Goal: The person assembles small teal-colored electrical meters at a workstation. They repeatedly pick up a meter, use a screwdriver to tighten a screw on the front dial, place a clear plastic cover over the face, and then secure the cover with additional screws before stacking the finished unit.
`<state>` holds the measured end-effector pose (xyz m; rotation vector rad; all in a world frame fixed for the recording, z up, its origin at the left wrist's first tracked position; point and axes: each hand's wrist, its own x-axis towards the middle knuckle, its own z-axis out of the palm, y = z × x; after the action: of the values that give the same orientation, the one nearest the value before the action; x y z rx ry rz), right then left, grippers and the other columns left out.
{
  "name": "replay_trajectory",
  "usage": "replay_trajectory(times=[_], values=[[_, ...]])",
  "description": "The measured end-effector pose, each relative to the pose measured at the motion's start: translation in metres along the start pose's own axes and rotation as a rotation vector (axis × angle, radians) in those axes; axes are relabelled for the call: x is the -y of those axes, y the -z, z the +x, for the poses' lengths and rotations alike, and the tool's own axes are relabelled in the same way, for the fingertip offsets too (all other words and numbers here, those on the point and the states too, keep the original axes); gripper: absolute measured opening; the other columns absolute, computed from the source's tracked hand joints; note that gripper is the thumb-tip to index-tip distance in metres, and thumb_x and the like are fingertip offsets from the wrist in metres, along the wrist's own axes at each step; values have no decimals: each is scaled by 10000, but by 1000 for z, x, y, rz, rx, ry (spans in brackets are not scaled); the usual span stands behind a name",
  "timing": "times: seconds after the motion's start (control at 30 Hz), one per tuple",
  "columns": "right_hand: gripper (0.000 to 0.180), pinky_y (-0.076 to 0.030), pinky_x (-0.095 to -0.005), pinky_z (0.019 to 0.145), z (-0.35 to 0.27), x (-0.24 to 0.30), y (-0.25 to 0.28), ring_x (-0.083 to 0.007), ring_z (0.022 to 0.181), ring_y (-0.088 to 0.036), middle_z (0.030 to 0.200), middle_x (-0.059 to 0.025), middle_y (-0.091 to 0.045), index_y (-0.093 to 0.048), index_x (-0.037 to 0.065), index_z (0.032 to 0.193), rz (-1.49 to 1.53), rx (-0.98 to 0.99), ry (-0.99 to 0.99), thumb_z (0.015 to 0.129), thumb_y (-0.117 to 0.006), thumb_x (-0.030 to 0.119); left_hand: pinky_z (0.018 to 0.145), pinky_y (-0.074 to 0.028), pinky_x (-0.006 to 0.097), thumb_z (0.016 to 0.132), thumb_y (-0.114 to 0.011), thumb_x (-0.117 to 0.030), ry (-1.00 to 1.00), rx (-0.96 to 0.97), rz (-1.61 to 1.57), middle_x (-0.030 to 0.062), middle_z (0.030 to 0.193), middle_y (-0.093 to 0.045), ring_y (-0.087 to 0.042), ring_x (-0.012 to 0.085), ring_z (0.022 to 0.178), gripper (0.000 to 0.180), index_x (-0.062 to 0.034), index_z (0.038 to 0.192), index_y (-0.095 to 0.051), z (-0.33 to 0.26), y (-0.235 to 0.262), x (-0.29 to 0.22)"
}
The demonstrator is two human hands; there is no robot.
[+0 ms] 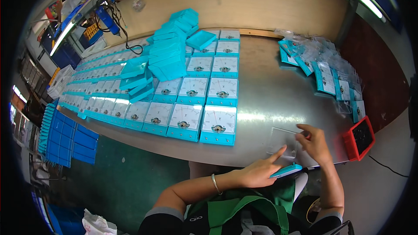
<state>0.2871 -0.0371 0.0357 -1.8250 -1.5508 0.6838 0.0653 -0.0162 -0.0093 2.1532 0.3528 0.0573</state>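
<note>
My left hand [261, 170] is closed around a teal panel meter [287, 171], held tilted at the table's front edge; its face is mostly turned out of sight. The left index finger points up, away from the meter. Beside it, my right hand [315, 145] is bent over the metal table, thumb and index fingertips apart and no object visible between them. Those fingertips are at the right edge of a clear plastic cover [282, 141] lying flat on the table; whether they touch it I cannot tell.
Rows of teal meters with white dials [220, 119] cover the table's left side. Stacked teal trays [167, 56] lie on top of them. At the right are a pile of meters with clear covers [324, 76] and a red bin [360, 138] of small dark parts. A blue tool [107, 20] hangs at back left.
</note>
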Motion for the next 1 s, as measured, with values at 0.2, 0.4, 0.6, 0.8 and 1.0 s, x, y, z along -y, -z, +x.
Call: replay_trajectory(times=[0.2, 0.4, 0.6, 0.8, 1.0], values=[[75, -484, -379, 619, -20, -111, 136, -285, 653, -627, 757, -122, -638, -626, 25, 854, -614, -688, -103, 828, -618, 95, 970, -404, 435, 810, -608, -112, -47, -132, -35, 247, 1529, -3, -392, 401, 1280, 304, -20, 1096, -561, -21, -9, 22], [133, -491, -398, 675, -38, -187, 179, -310, 753, -643, 796, -153, -638, -636, 15, 863, -665, -411, -289, 735, -648, 50, 1017, -380, 396, 799, -583, -123, -48, -64, -49, 143, 1559, -59, -347, 326, 1338, 409, -24, 1193, -538, -41, 8, 20], [162, -500, -413, 701, -39, -198, 186, -330, 789, -647, 822, -154, -652, -645, 11, 882, -718, -497, -249, 726, -671, 44, 962, -415, 414, 784, -584, -137, -137, -170, 0, 167, 1539, -145, -424, 341, 1271, 362, 30, 1105, -552, -42, 3, 26], [78, -470, -325, 598, -37, -126, 157, -202, 619, -603, 737, -110, -640, -641, 8, 882, -491, -682, -105, 806, -635, 25, 1042, -362, 382, 769, -628, -87, 13, -183, -93, 134, 1541, -171, -323, 311, 1360, 415, -9, 1174, -580, -51, 1, 9], [140, -472, -252, 634, -26, -22, 44, -89, 698, -587, 779, -58, -661, -663, -12, 916, 15, -115, 75, 780, -677, 19, 1066, -326, 372, 769, -640, -81, -40, -265, -31, 166, 1533, -179, -302, 329, 1371, 378, 1, 1136, -603, -50, -4, 14]])
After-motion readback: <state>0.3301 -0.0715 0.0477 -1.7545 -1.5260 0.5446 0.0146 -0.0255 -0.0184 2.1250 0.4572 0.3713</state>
